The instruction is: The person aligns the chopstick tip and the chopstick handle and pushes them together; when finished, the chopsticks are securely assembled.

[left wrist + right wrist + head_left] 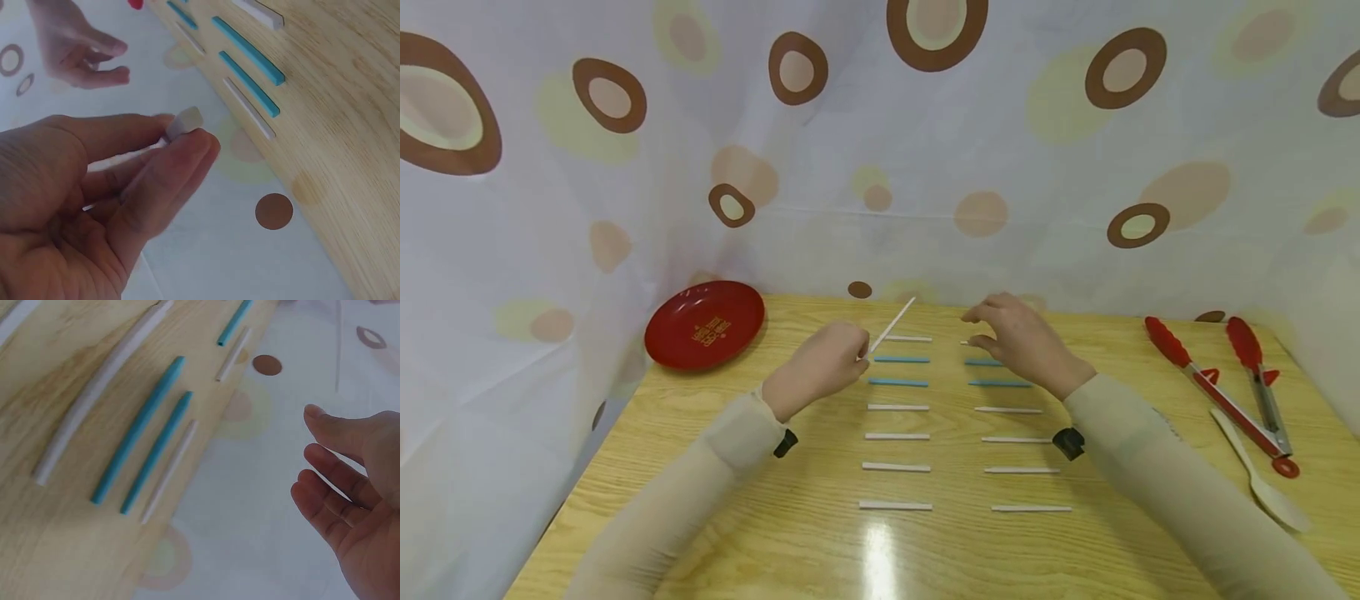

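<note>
In the head view my left hand [820,367] pinches a slim white stick [895,322], which slants up to the right above the far end of the table. The left wrist view shows the stick's squared end [187,120] between thumb and fingertips. My right hand [1024,343] hovers over the far end of the right column of sticks. Its thumb and fingers [325,503] are apart and gently bent, with nothing between them. Two columns of sticks lie crosswise on the table, including blue sticks [898,382] and white sticks [897,437].
A red plate [733,312] with gold lettering sits at the back left of the wooden table [760,533]. Red-tipped tongs [1225,400] and a pale spoon [1262,487] lie at the right. A patterned curtain [850,142] hangs behind the table.
</note>
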`<act>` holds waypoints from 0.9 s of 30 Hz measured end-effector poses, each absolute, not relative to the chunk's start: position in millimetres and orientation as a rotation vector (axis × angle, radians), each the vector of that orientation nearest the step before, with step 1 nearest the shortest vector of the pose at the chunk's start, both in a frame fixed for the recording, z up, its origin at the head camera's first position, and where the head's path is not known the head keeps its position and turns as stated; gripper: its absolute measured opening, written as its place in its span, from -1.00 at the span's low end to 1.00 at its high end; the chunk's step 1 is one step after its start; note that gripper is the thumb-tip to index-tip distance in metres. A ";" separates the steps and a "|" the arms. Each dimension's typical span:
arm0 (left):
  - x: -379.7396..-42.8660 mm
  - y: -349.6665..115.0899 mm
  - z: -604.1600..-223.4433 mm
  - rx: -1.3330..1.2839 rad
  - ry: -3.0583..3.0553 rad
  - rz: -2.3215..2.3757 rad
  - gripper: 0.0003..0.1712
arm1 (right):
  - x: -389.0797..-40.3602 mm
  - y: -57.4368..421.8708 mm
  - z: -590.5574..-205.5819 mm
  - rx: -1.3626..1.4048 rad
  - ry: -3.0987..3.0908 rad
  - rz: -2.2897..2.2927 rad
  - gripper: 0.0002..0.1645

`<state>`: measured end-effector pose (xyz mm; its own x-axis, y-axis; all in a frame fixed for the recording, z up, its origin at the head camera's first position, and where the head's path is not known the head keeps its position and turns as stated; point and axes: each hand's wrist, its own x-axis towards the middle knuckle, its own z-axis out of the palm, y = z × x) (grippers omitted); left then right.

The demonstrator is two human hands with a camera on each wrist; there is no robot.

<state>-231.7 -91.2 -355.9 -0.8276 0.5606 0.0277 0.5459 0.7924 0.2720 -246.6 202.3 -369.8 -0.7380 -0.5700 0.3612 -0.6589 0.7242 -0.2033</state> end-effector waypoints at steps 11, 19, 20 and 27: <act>-237.1 -122.2 -363.5 0.611 2.949 0.560 -0.75 | -264.2 222.4 -396.6 0.829 -2.914 0.436 -0.65; -238.6 -152.5 -379.3 0.509 2.928 0.579 -0.71 | -277.1 230.2 -406.7 0.740 -3.006 0.517 -0.63; -238.8 -155.6 -380.4 0.496 2.934 0.562 -0.71 | -278.6 231.2 -408.0 0.738 -3.010 0.518 -0.63; -242.2 -175.6 -388.7 0.344 2.933 0.541 -0.73 | -284.1 235.3 -414.1 0.717 -3.053 0.579 -0.63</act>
